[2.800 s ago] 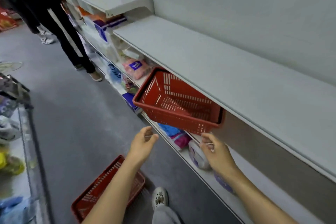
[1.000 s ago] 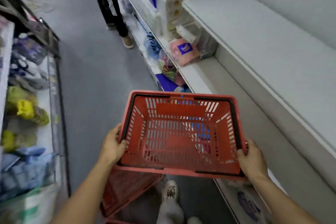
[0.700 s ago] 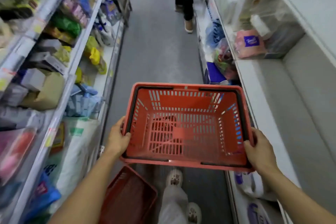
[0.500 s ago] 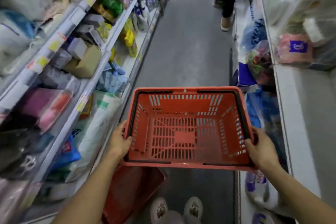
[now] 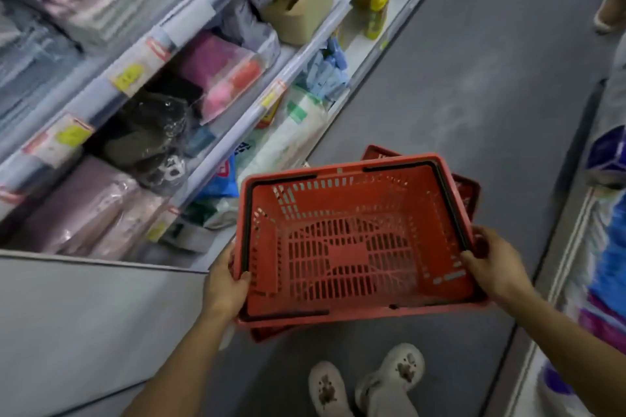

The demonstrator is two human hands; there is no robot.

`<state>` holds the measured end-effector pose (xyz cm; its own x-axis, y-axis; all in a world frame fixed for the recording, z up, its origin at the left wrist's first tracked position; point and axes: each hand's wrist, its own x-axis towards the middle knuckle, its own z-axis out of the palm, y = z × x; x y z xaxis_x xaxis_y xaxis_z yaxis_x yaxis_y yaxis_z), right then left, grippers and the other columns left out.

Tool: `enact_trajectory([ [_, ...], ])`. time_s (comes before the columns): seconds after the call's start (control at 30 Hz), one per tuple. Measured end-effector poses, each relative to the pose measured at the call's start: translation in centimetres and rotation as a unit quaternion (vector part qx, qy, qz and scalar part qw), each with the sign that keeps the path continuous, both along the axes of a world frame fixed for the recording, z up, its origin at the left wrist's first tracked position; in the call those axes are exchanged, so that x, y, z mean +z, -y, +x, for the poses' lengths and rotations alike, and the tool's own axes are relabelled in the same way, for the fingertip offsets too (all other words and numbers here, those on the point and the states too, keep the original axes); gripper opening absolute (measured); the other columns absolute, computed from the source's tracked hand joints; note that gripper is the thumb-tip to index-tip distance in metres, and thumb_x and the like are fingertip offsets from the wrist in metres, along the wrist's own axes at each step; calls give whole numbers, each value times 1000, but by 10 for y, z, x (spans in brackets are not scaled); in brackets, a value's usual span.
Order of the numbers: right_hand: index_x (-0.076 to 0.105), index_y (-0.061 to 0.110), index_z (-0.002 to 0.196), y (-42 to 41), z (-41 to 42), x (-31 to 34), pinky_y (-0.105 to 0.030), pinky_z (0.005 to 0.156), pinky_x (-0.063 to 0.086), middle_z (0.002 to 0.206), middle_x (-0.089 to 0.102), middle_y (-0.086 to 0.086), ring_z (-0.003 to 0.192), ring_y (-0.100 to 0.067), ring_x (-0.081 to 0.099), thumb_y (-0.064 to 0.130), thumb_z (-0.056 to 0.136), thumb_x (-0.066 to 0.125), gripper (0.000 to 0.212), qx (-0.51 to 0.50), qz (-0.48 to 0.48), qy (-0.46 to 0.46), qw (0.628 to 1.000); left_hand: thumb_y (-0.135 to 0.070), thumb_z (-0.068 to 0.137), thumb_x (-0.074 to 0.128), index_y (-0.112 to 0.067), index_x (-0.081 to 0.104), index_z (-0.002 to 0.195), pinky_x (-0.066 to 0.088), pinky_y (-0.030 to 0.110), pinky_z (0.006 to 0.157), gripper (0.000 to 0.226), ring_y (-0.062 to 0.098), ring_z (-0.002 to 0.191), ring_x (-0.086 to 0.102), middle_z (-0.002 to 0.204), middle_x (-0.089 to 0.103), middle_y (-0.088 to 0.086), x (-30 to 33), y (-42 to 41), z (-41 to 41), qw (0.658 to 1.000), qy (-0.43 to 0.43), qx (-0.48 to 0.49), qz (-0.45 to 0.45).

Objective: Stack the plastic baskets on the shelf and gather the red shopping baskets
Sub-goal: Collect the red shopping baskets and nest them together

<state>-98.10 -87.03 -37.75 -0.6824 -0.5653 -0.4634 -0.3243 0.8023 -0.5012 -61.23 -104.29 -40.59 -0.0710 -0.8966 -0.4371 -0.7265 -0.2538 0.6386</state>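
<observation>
I hold a red shopping basket [image 5: 352, 244] level above the aisle floor, its black handles folded along the rim. My left hand [image 5: 225, 284] grips its left rim and my right hand [image 5: 496, 264] grips its right rim. Directly beneath it lies a second red basket [image 5: 469, 189] on the floor, mostly hidden, with only its far right corner and a near left edge showing. The held basket is empty.
A shelf unit [image 5: 176, 54] full of packaged goods runs along the left. A grey shelf end panel [image 5: 84, 325] stands at lower left. Stocked shelves [image 5: 606, 247] line the right edge. My white shoes [image 5: 366, 379] stand below the basket. Another person's shoe [image 5: 608, 10] shows top right.
I have turned left with the basket in both hands. It now hangs over the second red basket on the floor, lower than before.
</observation>
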Motion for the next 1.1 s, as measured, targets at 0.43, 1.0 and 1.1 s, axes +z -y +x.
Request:
enact_trajectory([
  [0.43, 51, 8, 128, 68, 77, -171, -45, 90, 49, 119, 65, -18, 107, -37, 61, 4, 81, 59, 48, 150, 2, 13, 989, 4, 77, 70, -11, 53, 135, 49, 38, 87, 62, 27, 89, 64, 114, 68, 13, -167, -38, 110, 992, 65, 101, 40],
  [1.0, 49, 21, 128, 53, 122, -257, -49, 95, 49, 123, 61, -8, 109, -26, 60, 15, 79, 59, 50, 146, -53, 20, 988, 9, 79, 62, -11, 48, 139, 48, 39, 99, 64, 33, 105, 65, 125, 64, 15, -263, -58, 149, 979, 75, 185, 35],
  [1.1, 48, 15, 132, 51, 126, -271, -45, 99, 45, 127, 60, -10, 116, -28, 56, 7, 82, 55, 51, 138, -44, 28, 989, 8, 80, 63, -11, 46, 141, 47, 39, 100, 66, 33, 107, 64, 127, 62, 14, -273, -50, 150, 982, 76, 172, 33],
])
